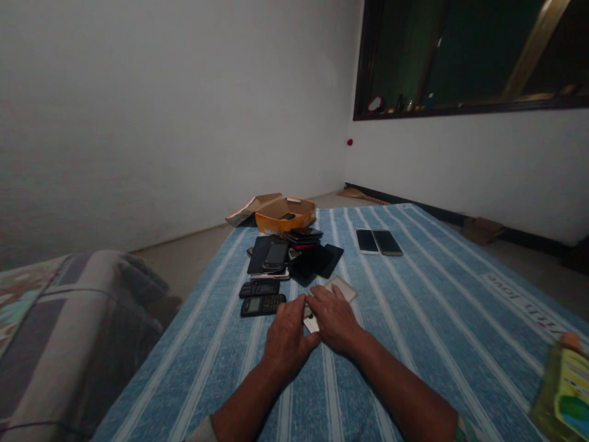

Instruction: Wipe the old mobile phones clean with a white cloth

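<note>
Both hands meet at a pale, light-coloured phone or case [311,323] low over the striped cloth. My left hand [286,336] holds its left side, fingers bent round the edge. My right hand [334,314] lies over its upper part, fingers closed on it. A flat beige piece, like a phone cover [346,288], shows just beyond my right fingers; whether it joins the held item is hidden. Two black keypad phones [260,288] lie left of my hands. Behind them is a pile of dark phones [276,255].
An open orange box [286,216] stands at the far end of the blue striped cloth [396,344]. Two smartphones [378,242] lie side by side at the back right. A yellow-green bottle [564,393] is at the right front. A covered bed or seat [96,331] is at left.
</note>
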`<state>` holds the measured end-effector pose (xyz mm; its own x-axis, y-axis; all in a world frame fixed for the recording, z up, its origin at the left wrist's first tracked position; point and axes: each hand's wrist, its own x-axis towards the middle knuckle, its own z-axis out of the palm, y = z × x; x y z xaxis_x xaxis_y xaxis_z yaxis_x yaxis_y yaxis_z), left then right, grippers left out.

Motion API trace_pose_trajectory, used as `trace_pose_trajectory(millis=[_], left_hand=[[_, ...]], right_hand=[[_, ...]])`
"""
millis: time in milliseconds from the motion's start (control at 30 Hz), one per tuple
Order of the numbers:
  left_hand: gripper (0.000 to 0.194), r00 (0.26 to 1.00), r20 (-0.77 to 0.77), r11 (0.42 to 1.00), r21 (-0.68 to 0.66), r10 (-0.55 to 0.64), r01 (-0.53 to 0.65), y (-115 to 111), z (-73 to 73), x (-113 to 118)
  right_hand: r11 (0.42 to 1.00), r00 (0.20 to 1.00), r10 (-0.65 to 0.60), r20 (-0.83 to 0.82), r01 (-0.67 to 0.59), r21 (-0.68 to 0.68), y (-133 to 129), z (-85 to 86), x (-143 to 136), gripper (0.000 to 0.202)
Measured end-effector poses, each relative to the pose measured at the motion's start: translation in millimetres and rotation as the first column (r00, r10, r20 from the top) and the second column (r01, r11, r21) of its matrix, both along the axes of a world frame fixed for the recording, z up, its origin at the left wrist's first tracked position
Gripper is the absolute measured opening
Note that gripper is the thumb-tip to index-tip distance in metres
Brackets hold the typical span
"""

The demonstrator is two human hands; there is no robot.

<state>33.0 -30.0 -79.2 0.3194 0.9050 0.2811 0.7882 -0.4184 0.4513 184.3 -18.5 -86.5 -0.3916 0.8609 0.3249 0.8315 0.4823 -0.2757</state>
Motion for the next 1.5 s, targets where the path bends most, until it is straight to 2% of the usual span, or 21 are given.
trace_pose_trajectory(millis=[67,133,300,367,433,600,767,833,1000,1067,1167,1300,1500], left_hand=[[0.059,1.0,-0.003,1.0,0.013,-0.009,0.009,0.6,0.3,-0.3],[0.062,1.0,-0.02,1.0,0.002,0.009,-0.009,0.5,1.2,-0.2],[0.071,0.996,-0.059,0.996,-0.038,0.073,-0.075,-0.4,3.1,1.1],[0.071,0.995,-0.067,0.996,-0.045,0.077,-0.08,-0.5,3.1,1.3],[0.07,0.995,-0.068,0.997,-0.04,0.069,-0.072,-0.4,2.5,1.1],[0.067,0.997,-0.063,0.999,-0.015,0.045,-0.046,-0.5,0.3,0.4],[0.066,0.997,-0.063,0.999,-0.006,0.033,-0.033,-0.9,-1.3,-0.2],[0.066,0.998,-0.06,0.999,-0.01,0.036,-0.037,-1.1,-0.4,0.1],[0.068,0.997,-0.066,0.998,-0.037,0.04,-0.042,-0.9,3.2,1.5],[0.065,0.997,-0.069,0.999,-0.037,0.033,-0.036,-0.8,3.1,1.2],[0.061,0.997,-0.066,0.999,-0.027,0.028,-0.03,-0.8,1.4,0.1],[0.059,0.999,-0.052,1.0,0.01,-0.009,0.009,-1.0,-0.4,-1.4],[0.041,0.997,-0.056,0.997,0.052,-0.055,0.058,-1.0,1.4,-1.8]], right_hand=[[0.999,0.998,0.054,-0.015,-0.054,-0.003,-2.0,2.1,-4.8,0.028],[0.999,0.999,0.037,-0.025,-0.037,-0.016,-1.2,3.2,-2.3,0.029],[0.977,0.979,-0.204,-0.004,0.204,-0.065,3.9,1.7,21.6,0.035],[0.962,0.966,-0.26,0.006,0.259,-0.081,1.4,1.0,28.6,0.04],[0.968,0.972,-0.237,0.012,0.237,-0.087,-4.9,1.2,30.6,0.042],[0.993,0.998,-0.063,0.016,0.064,-0.095,-26.0,0.4,21.3,0.044],[0.994,0.999,-0.038,0.001,0.038,-0.1,-36.5,-7.6,23.0,0.046],[0.993,0.997,-0.078,0.009,0.078,-0.094,-35.4,-9.5,30.2,0.048],[0.957,0.963,-0.258,0.074,0.266,-0.119,-26.0,-8.4,47.8,0.051],[0.951,0.956,-0.279,0.091,0.289,-0.111,-24.4,-8.0,48.5,0.053],[0.964,0.965,-0.244,0.093,0.251,-0.085,-27.5,-8.2,41.3,0.053],[0.99,0.991,-0.122,0.057,0.126,-0.066,-37.2,-8.2,24.9,0.051],[0.997,0.999,-0.037,0.022,0.038,-0.069,-42.4,-9.5,14.9,0.046]])
